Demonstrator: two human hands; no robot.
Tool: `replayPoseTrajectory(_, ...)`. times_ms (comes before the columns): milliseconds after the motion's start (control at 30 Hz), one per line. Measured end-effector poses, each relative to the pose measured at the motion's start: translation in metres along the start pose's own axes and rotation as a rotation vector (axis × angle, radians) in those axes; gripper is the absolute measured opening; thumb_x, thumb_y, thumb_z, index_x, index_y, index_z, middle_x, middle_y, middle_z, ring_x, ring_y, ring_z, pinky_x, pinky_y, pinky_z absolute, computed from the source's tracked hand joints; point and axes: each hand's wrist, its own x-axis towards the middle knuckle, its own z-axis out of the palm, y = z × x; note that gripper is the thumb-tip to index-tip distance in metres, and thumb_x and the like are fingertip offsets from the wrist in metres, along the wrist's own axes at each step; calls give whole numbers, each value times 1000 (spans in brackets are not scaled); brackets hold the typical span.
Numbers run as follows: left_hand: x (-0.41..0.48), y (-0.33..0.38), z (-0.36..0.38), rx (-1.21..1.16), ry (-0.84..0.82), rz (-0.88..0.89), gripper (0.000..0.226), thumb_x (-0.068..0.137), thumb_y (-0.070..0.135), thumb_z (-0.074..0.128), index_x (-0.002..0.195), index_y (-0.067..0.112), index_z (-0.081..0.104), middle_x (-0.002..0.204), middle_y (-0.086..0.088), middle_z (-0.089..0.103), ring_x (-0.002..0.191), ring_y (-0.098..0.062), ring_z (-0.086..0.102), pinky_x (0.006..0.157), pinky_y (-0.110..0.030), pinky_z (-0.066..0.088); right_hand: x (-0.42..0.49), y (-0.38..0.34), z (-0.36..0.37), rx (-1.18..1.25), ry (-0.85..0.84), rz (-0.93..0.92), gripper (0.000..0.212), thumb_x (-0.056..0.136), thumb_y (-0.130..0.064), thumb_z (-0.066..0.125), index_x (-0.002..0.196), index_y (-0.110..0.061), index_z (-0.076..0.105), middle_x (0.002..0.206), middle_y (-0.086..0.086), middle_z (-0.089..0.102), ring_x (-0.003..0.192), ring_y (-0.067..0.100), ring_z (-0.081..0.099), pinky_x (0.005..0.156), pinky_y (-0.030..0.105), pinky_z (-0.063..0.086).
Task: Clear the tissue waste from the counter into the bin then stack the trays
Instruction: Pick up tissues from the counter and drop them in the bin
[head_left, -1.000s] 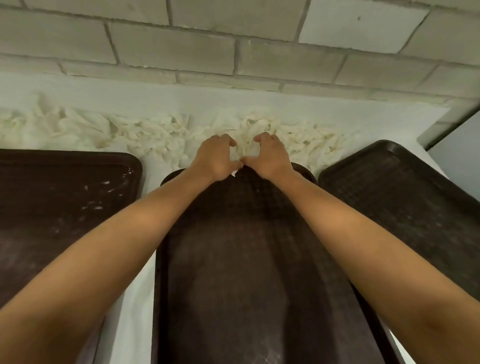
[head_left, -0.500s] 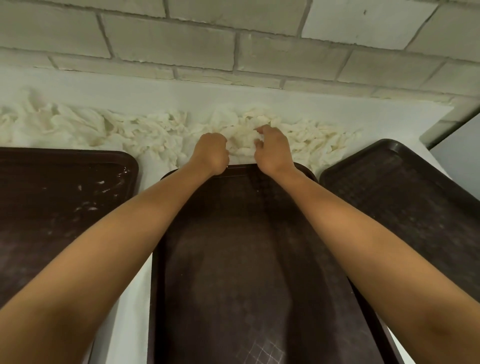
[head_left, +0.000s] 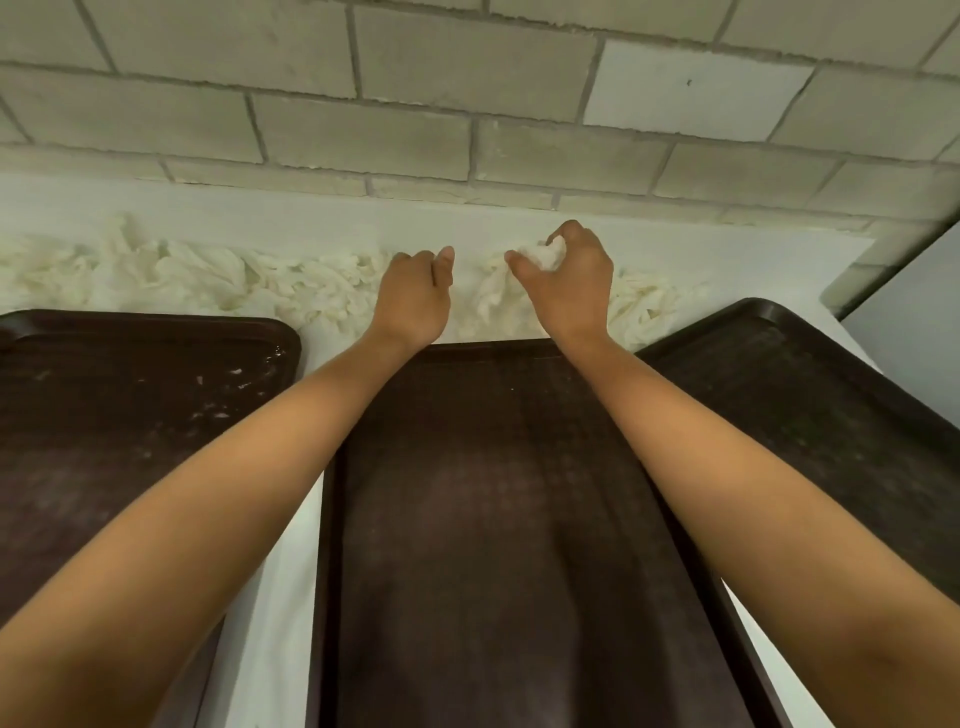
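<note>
The block wall (head_left: 415, 104) stood beyond our fingertips, and the white counter (head_left: 727, 249) ran along its foot, bare just past the fingers of our right hand (head_left: 571, 280). Three dark trays lay flat on our side of the fingers, none yet stacked. The middle tray (head_left: 493, 519) sat under both wrists, since we had to reach across it to get at the mess. The left tray (head_left: 130, 415) lay off the little-finger side of our left hand (head_left: 415, 291), with a strip of counter between. The right tray (head_left: 805, 405) lay close beside the middle one, off the little-finger side of the right hand. The tissue waste (head_left: 208, 275) lay as a long crumpled band between the trays' far edges and the wall. It passed under our fingers and ran furthest to the left of them. No bin showed, so we judged the clearing barely begun. Our left hand sat knuckles up with the fingers curled down toward the band. We could not tell whether they held anything. Our right fingers and thumb were closed round a wad of tissue (head_left: 545, 254), lifted a little above the band, with loose tails hanging below the thumb. We judged this to be a gathering grip, bunching scraps into one handful for carrying.
</note>
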Motion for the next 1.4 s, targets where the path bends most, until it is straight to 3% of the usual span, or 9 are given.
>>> replayPoseTrajectory(100,-9,6,-4,-4,39,29,49,104,31,23,60,11,36,68,-14,53,69,-17,46,63,-24,31,-1,-2,-9,44,18,6,14,82,-13,65,90,-6,57,89,2,49,79,13,47,61,12,32)
replayPoseTrajectory(300,-29,19,-10,-53,50,50,49,103,32,24,74,2,50,88,-26,61,76,-23,49,60,-27,31,-9,-10,-30,208,36,33,17,88,-6,59,80,-15,46,74,-6,51,67,8,49,57,8,38)
replayPoseTrajectory(467,-47,33,-15,-59,84,63,53,103,32,24,89,-5,60,82,-11,60,63,-11,47,58,-20,25,-25,-15,-50,250,24,35,20,89,-15,63,82,-13,44,66,-9,46,56,3,45,51,4,36)
replayPoseTrajectory(533,-56,38,-15,-46,90,72,53,103,33,23,85,-1,59,77,-4,59,60,-3,45,58,-18,26,-33,-17,-57,234,45,20,23,88,-21,64,86,-11,44,68,-5,49,58,4,43,55,4,35)
replayPoseTrajectory(700,-86,49,-19,-45,86,94,53,102,36,28,59,7,39,58,-7,46,54,-15,40,52,-18,31,-56,-24,-74,187,46,51,28,87,-37,64,81,-19,43,82,13,67,74,25,61,57,9,36)
replayPoseTrajectory(800,-112,55,-21,-59,53,128,53,102,35,29,54,12,28,50,-2,33,48,-13,33,49,-12,31,-78,-30,-88,165,53,33,30,85,-32,66,70,-23,42,66,4,57,63,17,56,57,20,37)
replayPoseTrajectory(933,-151,60,-26,-119,12,144,54,101,37,32,54,10,30,51,-3,35,50,-14,33,50,-17,30,-117,-40,-107,118,62,29,23,81,-19,65,68,-17,46,54,-8,39,53,7,39,52,17,32)
replayPoseTrajectory(1067,-196,62,-32,-132,-6,185,54,101,32,32,53,9,35,49,-1,39,49,-14,37,54,-30,24,-166,-51,-127,88,41,34,19,77,-11,63,65,-15,48,52,-9,40,51,7,39,50,12,32)
replayPoseTrajectory(1400,-289,80,-29,-117,-96,204,51,102,31,31,55,17,44,55,6,48,55,-8,45,57,-23,26,-257,-48,-181,82,32,130,30,76,-10,61,56,-23,43,53,-8,46,52,6,44,48,10,35)
